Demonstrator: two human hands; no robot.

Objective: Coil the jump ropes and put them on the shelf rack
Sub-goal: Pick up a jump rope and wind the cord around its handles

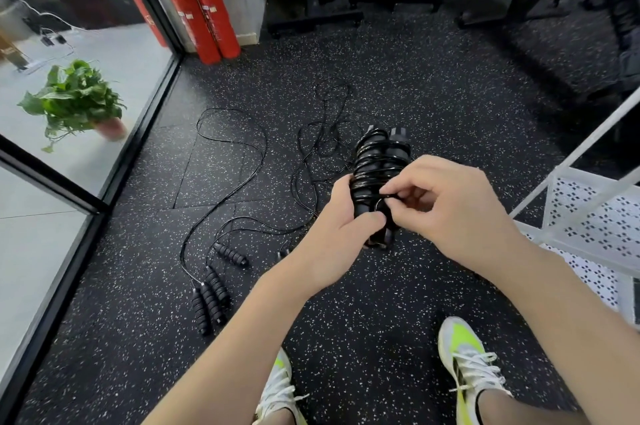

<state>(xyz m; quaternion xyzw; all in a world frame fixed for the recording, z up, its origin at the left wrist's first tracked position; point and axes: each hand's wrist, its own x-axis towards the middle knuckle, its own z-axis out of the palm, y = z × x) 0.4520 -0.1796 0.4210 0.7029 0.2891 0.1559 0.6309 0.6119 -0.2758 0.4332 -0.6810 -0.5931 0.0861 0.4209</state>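
My left hand [341, 224] grips a coiled jump rope [377, 165]: two black handles held side by side with black cord wound tightly round them. My right hand [446, 203] pinches the cord's end against the bundle near its lower part. Several more black jump ropes lie uncoiled on the speckled floor: their cords [242, 154] loop to the left and ahead, and their ribbed handles [211, 296] lie in a cluster at lower left. The white perforated shelf rack [595, 217] stands at the right, just beyond my right wrist.
A glass partition with a black frame [145, 120] runs along the left, a potted plant [76, 99] behind it. Two red fire extinguishers [204, 16] stand at the wall. Black gym equipment stands [346, 12] lie ahead. My shoes [464, 359] are below.
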